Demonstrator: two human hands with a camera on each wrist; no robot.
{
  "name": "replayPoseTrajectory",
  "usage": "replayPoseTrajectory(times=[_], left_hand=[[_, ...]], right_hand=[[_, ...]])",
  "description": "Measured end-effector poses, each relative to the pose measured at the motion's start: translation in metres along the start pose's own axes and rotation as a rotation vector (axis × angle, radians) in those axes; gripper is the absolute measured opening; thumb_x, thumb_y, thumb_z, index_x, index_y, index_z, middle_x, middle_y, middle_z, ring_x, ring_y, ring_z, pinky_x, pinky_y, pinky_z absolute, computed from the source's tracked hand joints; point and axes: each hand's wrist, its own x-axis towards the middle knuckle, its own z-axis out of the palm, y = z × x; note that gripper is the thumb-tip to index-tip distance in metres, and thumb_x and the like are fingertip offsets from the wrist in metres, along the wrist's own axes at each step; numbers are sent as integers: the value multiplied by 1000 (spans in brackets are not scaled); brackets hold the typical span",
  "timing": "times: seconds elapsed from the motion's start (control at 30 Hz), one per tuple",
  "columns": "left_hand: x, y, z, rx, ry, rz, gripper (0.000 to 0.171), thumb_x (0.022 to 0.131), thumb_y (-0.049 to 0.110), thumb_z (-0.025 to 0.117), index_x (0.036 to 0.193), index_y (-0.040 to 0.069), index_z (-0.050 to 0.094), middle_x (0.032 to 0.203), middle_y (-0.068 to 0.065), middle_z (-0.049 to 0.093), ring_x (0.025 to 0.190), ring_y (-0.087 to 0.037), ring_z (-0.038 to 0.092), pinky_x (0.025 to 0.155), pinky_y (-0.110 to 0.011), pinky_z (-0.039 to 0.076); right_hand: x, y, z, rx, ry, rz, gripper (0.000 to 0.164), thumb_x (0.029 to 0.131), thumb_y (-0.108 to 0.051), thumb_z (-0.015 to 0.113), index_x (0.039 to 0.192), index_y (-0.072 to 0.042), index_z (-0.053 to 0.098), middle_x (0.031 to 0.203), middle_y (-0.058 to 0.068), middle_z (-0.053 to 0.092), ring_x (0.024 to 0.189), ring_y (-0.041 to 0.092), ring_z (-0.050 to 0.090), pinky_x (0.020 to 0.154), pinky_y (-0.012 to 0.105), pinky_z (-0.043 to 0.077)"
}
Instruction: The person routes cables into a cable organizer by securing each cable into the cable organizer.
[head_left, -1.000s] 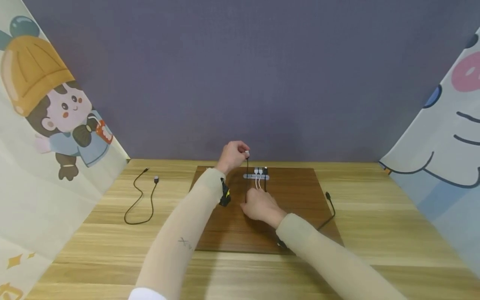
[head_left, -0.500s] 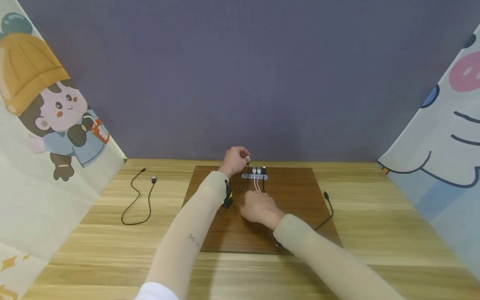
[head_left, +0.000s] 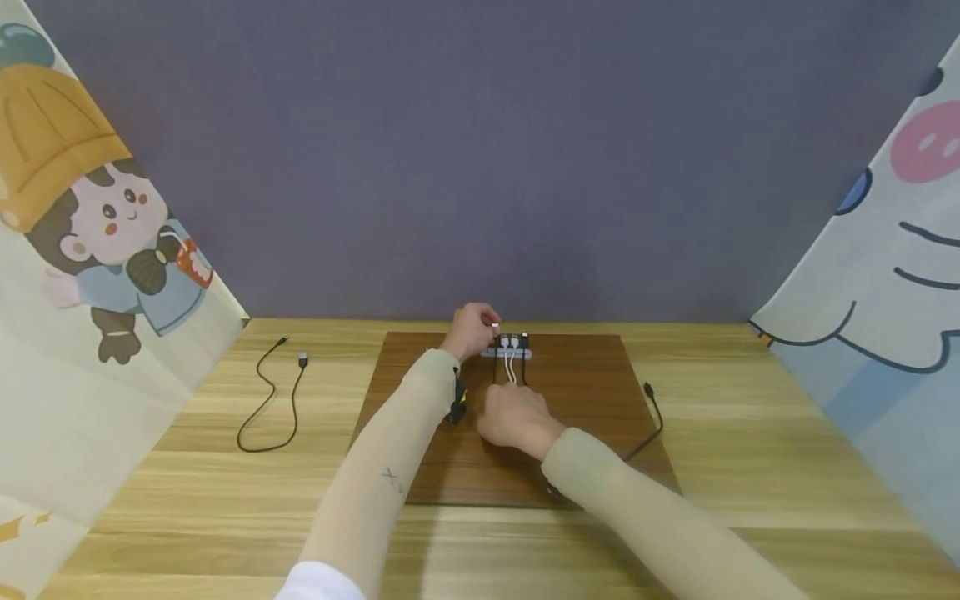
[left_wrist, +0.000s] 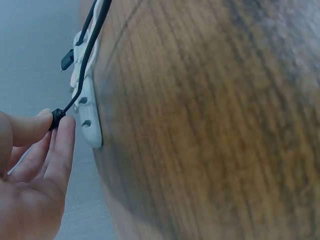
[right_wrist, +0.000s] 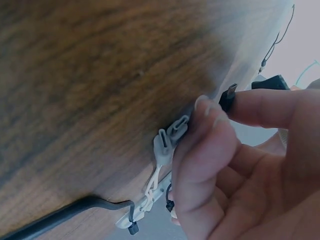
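Note:
My left hand (head_left: 472, 329) is at the back edge of the brown board, thumb and fingers pinching the black plug (left_wrist: 57, 119) of a black cable. That plug sits just beyond a pale grey cable clip (left_wrist: 91, 132), with the cable crossing over the clip's slots. Lower on the board, my right hand (head_left: 517, 417) pinches a small black metal-tipped connector (right_wrist: 228, 98) between thumb and fingers. Close beside those fingers lie two white connectors (right_wrist: 163, 145), their white cables running to the clip. Another black cable (right_wrist: 75, 210) also passes through the clip.
The brown board (head_left: 577, 383) lies on a light wood table (head_left: 720, 467). A loose black cable (head_left: 294, 408) curves on the left, and a black cable end (head_left: 650, 392) lies on the right. A grey-blue panel (head_left: 487, 167) stands behind.
My left hand has lowered the black plug toward the clip, bringing the cable down to it. My right hand stays nearly in place. The head view has shifted slightly.

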Motion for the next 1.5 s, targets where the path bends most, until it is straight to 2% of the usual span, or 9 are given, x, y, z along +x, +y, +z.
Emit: replayPoseTrajectory(times=[0.2,0.4,0.7,0.93,1.27,1.5], left_hand=[[1,-2,4,2,-7,-14,17,95,3,68,112,0,71,103,-12,65,96,-27,62,80,-36,52],[1,-4,7,54,8,-1,15,94,4,69,109,1,72,103,-11,67,98,-27,61,84,-37,52],[2,-4,9,94,6,-29,15,96,7,68,110,3,72,104,-12,67,98,-28,62,82,-38,54],[3,-2,11,145,2,-27,15,97,7,67,110,3,72,107,-13,68,100,-28,63,83,-38,54],[2,1,13,167,0,-34,13,98,8,66,109,3,72,108,-12,68,100,-28,62,84,-39,53],[2,3,12,201,-13,-41,16,99,8,63,111,5,72,115,-13,67,105,-28,62,86,-39,53]], right_hand=[[1,-1,1,-23,-13,0,22,88,-18,63,66,-15,59,67,4,59,59,20,56,53,37,46],[2,-3,2,-81,-19,-4,16,86,-18,63,71,-14,63,74,4,61,63,21,57,55,39,49],[1,-6,3,-138,-35,-15,25,89,-21,64,64,-17,62,69,1,60,61,19,55,53,36,48],[0,-8,3,-164,-52,-11,28,90,-23,65,63,-17,60,62,1,58,58,17,54,52,34,47],[-1,-9,3,-197,-65,-9,27,92,-25,63,67,-16,62,65,1,59,61,19,56,57,36,50],[2,-10,5,-217,-71,-6,25,93,-25,63,70,-15,63,68,2,59,62,18,57,58,37,51]])
